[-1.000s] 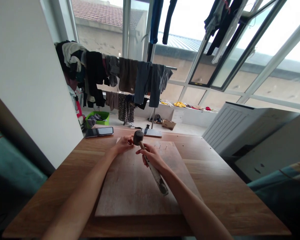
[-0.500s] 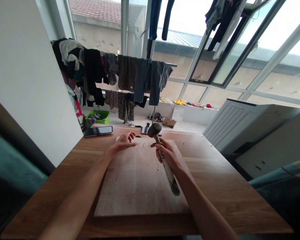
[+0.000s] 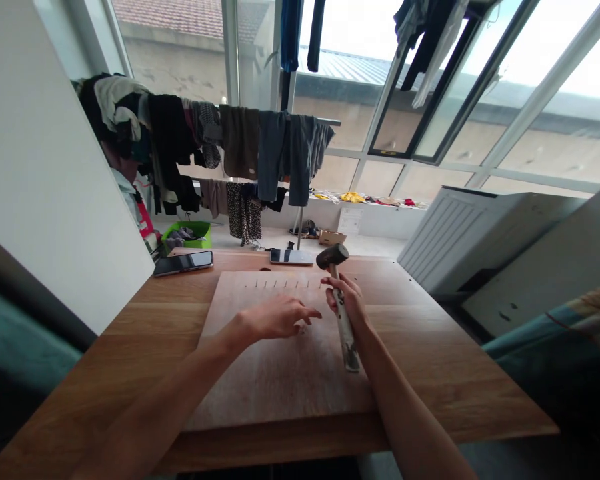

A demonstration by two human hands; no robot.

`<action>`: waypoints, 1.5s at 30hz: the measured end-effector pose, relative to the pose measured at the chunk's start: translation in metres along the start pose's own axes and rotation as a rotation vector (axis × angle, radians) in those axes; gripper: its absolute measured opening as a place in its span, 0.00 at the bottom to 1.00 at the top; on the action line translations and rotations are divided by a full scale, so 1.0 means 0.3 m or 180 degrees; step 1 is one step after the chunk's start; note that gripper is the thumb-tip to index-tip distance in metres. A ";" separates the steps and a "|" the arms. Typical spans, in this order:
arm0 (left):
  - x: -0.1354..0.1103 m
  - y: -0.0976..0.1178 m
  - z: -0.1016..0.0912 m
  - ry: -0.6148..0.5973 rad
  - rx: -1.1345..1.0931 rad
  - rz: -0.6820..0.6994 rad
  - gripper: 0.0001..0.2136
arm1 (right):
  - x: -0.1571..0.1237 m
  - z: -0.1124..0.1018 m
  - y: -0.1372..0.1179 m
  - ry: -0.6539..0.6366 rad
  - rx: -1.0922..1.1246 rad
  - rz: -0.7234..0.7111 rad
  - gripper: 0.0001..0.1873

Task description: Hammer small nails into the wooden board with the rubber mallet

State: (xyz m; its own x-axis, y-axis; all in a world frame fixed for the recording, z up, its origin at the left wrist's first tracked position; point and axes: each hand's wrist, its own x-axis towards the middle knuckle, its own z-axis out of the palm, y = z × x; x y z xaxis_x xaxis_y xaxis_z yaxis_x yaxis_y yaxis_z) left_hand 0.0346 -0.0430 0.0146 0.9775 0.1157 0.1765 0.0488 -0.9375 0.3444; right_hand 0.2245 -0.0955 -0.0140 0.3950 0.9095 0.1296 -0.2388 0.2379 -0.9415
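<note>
A hammer (image 3: 347,330) with a dark head and a worn pale handle is in my right hand (image 3: 350,300). My fingers wrap its handle near the head, which points up above the board's far right corner. My left hand (image 3: 277,317) hovers low over the middle of the pale wooden board (image 3: 260,393), palm down, index finger stretched out and the other fingers bent apart. Its fingertips are close to the board's surface; whether they touch a loose nail there is hard to see. A row of several nails (image 3: 275,284) stands upright along the board's far edge.
The board lies on a wooden table (image 3: 430,373). Two phones, one dark (image 3: 184,263) and one beside the far edge (image 3: 291,257), lie behind it. A white panel (image 3: 55,167) rises at the left. Beyond are a laundry rack (image 3: 275,147) and a green basket (image 3: 200,233).
My left hand has moved from the nail row toward me and right, to the board's middle. The hammer in my right hand has shifted slightly right, and the view has turned a little.
</note>
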 end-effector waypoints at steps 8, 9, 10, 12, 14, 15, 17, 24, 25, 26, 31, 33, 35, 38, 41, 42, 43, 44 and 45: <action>0.016 0.042 0.054 -0.0044 0.1550 0.0196 0.10 | -0.008 0.014 -0.006 -0.0172 0.0037 0.0108 0.16; 0.018 0.049 0.057 -0.0058 0.1590 0.0222 0.09 | -0.009 0.016 -0.006 -0.0212 0.0020 0.0115 0.16; 0.020 0.053 0.054 -0.0053 0.1566 0.0217 0.09 | -0.011 0.017 -0.006 -0.0254 0.0000 0.0120 0.16; 0.015 0.039 0.027 0.0015 0.1286 0.0104 0.12 | -0.014 0.018 -0.005 -0.0336 -0.0037 0.0131 0.17; -0.006 -0.007 -0.028 0.0177 0.0730 -0.0131 0.15 | -0.016 0.020 -0.004 -0.0401 -0.0064 0.0140 0.18; -0.025 -0.044 -0.061 0.0292 0.0382 -0.0273 0.15 | -0.016 0.020 -0.003 -0.0426 -0.0073 0.0142 0.18; -0.079 -0.141 -0.123 0.0662 -0.0262 -0.0649 0.11 | -0.017 0.022 0.000 -0.0458 -0.0088 0.0135 0.18; -0.303 -0.464 -0.112 0.1867 -0.1582 -0.1895 0.15 | -0.020 0.028 0.015 -0.0510 -0.0181 0.0119 0.17; -0.317 -0.481 -0.095 0.1906 -0.1661 -0.1913 0.16 | -0.020 0.029 0.017 -0.0524 -0.0199 0.0121 0.17; -0.325 -0.491 -0.080 0.1923 -0.1721 -0.1904 0.16 | -0.021 0.030 0.018 -0.0538 -0.0218 0.0122 0.17; -0.307 -0.483 -0.052 0.1799 -0.1746 -0.1852 0.16 | -0.029 0.048 0.022 -0.0619 -0.0343 0.0149 0.17; -0.298 -0.471 -0.054 0.1780 -0.1660 -0.1831 0.15 | -0.034 0.062 0.022 -0.0674 -0.0412 0.0160 0.16; -0.297 -0.460 -0.058 0.1775 -0.1631 -0.1813 0.14 | -0.040 0.080 0.020 -0.0732 -0.0486 0.0160 0.16; -0.302 -0.448 -0.066 0.1692 -0.1664 -0.1819 0.14 | -0.048 0.111 0.015 -0.0810 -0.0577 0.0145 0.15; -0.307 -0.443 -0.074 0.1549 -0.1626 -0.1866 0.14 | -0.054 0.150 0.004 -0.0909 -0.0624 0.0165 0.14; -0.307 -0.442 -0.076 0.1498 -0.1601 -0.1879 0.14 | -0.056 0.165 -0.001 -0.0946 -0.0632 0.0185 0.14; -0.307 -0.439 -0.078 0.1453 -0.1577 -0.1892 0.13 | -0.057 0.181 -0.006 -0.0977 -0.0636 0.0207 0.14; -0.306 -0.436 -0.079 0.1419 -0.1560 -0.1905 0.13 | -0.057 0.200 -0.010 -0.1003 -0.0637 0.0228 0.13; -0.306 -0.433 -0.080 0.1386 -0.1555 -0.1916 0.13 | -0.057 0.220 -0.013 -0.1019 -0.0634 0.0247 0.13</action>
State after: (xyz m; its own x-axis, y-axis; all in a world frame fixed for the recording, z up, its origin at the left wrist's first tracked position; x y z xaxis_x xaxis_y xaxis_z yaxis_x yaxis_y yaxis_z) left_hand -0.0663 0.0760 -0.0242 0.6446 0.7517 0.1393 0.3389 -0.4443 0.8293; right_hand 0.1603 -0.0894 0.0079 0.0779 0.9901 0.1167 -0.0676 0.1220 -0.9902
